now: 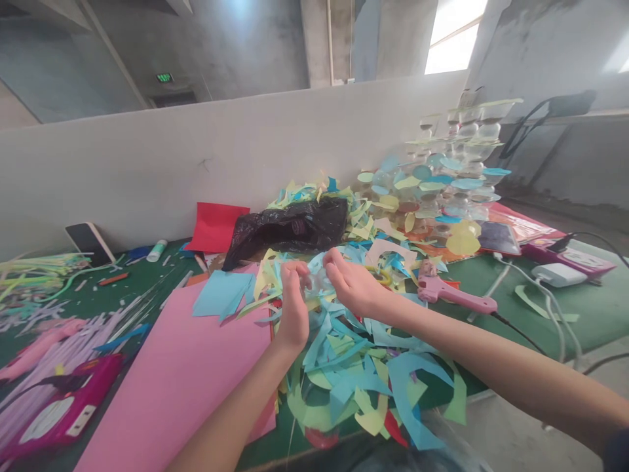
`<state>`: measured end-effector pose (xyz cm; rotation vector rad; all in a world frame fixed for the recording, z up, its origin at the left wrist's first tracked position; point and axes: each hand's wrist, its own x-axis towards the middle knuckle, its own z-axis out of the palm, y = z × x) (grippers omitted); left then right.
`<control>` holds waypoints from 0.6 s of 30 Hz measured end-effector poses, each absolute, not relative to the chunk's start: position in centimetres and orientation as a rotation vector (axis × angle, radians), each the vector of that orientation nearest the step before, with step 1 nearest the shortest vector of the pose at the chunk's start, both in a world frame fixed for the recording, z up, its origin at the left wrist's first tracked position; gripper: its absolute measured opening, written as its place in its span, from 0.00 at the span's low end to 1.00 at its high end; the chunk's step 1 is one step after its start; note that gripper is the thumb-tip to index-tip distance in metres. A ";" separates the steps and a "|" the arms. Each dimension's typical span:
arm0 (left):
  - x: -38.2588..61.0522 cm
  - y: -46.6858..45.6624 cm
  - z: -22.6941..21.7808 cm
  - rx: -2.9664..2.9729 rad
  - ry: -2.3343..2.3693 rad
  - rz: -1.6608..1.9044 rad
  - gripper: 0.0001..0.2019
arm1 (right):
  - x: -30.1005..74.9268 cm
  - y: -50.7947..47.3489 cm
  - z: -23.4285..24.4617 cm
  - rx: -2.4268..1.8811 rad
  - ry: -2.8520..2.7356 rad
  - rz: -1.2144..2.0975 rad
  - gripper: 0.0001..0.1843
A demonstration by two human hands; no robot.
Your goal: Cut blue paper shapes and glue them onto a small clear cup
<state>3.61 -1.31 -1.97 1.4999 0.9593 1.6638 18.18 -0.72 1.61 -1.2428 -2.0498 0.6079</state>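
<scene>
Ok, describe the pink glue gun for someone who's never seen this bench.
On the green-topped table, find the heap of coloured paper scraps. Just right of it, past the right hand, lies a pale pink hot glue gun, its black cord unlike the white cables nearby.

Low path, left of the paper scraps (339, 367): a pink sheet (167, 387) is lying flat.
Behind the scraps: a black plastic bag (289, 226) and a stack of clear cups (455, 157) are rising in the way.
Right of the scraps: a pink glue gun (457, 295) and its cord (515, 334) are lying across the way.
</scene>
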 end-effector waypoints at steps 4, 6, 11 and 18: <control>3.7 -1.3 -1.6 1.552 1.038 1.665 0.15 | 18.7 -0.4 2.4 -1.175 -2.057 0.614 0.14; 3.5 -1.2 -1.2 1.541 1.062 1.741 0.14 | 18.8 -0.3 2.6 -1.128 -1.989 0.615 0.14; 1.6 0.1 1.2 1.461 1.142 2.168 0.07 | 19.2 -0.1 2.9 -1.085 -1.900 0.554 0.16; -7.2 3.6 5.0 1.770 1.865 1.925 0.05 | 19.8 -0.1 2.9 -1.120 -2.080 0.336 0.22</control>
